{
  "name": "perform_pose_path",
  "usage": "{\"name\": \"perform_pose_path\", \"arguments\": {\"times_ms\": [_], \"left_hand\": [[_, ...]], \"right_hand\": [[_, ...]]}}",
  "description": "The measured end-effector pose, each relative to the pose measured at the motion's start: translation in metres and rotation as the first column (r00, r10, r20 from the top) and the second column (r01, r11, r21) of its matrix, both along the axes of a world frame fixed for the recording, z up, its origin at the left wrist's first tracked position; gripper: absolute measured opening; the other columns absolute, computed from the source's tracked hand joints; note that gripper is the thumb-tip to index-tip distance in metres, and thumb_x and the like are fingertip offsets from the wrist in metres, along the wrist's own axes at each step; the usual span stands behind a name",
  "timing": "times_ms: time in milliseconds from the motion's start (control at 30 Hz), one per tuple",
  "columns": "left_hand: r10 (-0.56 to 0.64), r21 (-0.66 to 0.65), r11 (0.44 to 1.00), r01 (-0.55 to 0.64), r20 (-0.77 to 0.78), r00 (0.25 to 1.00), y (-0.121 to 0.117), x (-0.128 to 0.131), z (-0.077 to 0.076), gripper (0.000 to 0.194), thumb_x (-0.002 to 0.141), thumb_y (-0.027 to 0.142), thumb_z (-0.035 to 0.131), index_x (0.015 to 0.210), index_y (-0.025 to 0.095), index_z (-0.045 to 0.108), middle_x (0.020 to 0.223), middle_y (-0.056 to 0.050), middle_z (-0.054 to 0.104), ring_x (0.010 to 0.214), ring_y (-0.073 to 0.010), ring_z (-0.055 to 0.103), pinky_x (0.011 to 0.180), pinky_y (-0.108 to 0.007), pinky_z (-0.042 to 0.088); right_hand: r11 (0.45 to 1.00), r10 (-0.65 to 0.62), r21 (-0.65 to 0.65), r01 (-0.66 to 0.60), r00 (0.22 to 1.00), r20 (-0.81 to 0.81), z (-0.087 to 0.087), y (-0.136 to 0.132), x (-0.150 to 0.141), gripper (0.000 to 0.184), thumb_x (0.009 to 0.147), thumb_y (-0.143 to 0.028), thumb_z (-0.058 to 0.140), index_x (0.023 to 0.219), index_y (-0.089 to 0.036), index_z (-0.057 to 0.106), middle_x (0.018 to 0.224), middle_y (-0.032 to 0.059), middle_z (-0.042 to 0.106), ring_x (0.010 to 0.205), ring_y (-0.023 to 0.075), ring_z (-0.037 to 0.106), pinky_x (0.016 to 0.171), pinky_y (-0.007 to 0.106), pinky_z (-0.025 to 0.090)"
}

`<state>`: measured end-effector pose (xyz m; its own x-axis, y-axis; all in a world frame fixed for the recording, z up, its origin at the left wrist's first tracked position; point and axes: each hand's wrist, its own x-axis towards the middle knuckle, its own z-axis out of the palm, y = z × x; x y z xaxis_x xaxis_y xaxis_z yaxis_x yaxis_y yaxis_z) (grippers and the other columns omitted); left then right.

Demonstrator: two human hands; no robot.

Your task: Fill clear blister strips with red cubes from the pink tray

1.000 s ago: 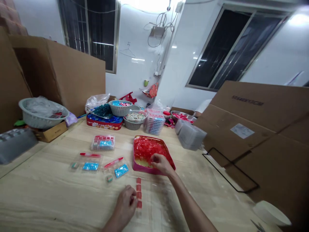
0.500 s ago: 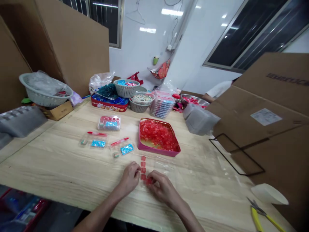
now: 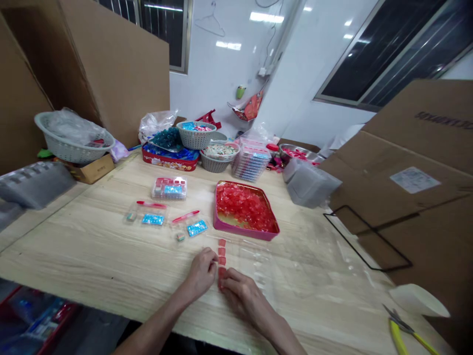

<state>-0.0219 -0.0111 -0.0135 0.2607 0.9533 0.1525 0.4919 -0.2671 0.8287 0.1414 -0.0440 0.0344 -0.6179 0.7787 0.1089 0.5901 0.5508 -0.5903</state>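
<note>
Presses a red piece (image 3: 221, 284) with the right hand (image 3: 242, 293) in a narrow grip, at the lower end of a short red column (image 3: 222, 251) at lower centre, with the left hand (image 3: 203, 268) just beside it, fingertips drawn close; cannot tell what, if anything, lies between them. Shows no red beyond that column in the clear tray (image 3: 258, 256), nor in two penned trays left of centre, against red rows in the filled case (image 3: 169, 189) farther up, with plenty loose in the pink-rimmed tin (image 3: 244, 233) at centre.
</note>
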Motion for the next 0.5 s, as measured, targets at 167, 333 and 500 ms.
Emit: {"name": "perform_pose_path", "arguments": {"times_ms": [167,333,500], "left_hand": [[-0.008,-0.009,1.0,0.008,-0.016,1.0,-0.003,0.002,0.008,0.02,0.069,0.002,0.042,0.074,0.017,0.053,0.078,-0.003,0.055,0.075,-0.0161,0.052,0.069,-0.027,0.04],[-0.104,0.053,0.992,0.111,-0.129,0.986,-0.034,-0.021,0.025,0.013,0.085,0.016,0.04,0.087,0.019,0.053,0.086,-0.004,0.059,0.081,-0.0161,0.054,0.073,-0.026,0.044],[0.053,0.636,0.684,0.357,-0.532,0.845,-0.072,-0.059,-0.007,0.024,0.082,0.017,0.051,0.107,0.018,0.052,0.075,-0.003,0.061,0.064,-0.0167,0.054,0.06,-0.027,0.042]], "right_hand": [[0.999,-0.051,-0.019,0.05,0.998,-0.03,-0.005,-0.001,-0.004,0.03,0.086,-0.008,0.04,0.068,-0.017,0.062,0.08,0.0056,0.062,0.07,0.0146,0.058,0.063,0.023,0.044],[0.989,0.018,-0.142,-0.041,0.987,-0.161,-0.003,-0.012,-0.008,0.02,0.087,-0.016,0.046,0.086,-0.02,0.065,0.087,0.0054,0.066,0.081,0.0156,0.062,0.073,0.023,0.049],[1.0,-0.012,-0.022,0.009,0.989,-0.146,-0.01,-0.006,0.002,0.045,0.079,-0.011,0.045,0.121,-0.021,0.056,0.122,0.0125,0.059,0.117,0.0237,0.052,0.096,0.038,0.044]]}}
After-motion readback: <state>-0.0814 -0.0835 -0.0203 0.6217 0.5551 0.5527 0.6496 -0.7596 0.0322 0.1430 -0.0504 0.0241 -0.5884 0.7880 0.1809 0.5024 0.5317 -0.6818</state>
